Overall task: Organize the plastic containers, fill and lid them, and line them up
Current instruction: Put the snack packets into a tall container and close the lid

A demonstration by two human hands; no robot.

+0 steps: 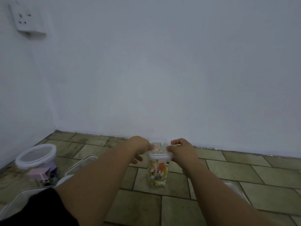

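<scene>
Our left hand [140, 145] pinches the lid [160, 154] at 9 o'clock, right hand [182, 149] at 3. Uneven pressure may tip the jar [158, 175] or leave a corner unseated.

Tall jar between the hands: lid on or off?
On: the lid sits atop the tall jar, left hand and right hand gripping its edges. Sealed fully: cannot tell.

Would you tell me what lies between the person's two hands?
In the head view: the lid of the filled container, gripped at its sides by the left hand and right hand.
</scene>
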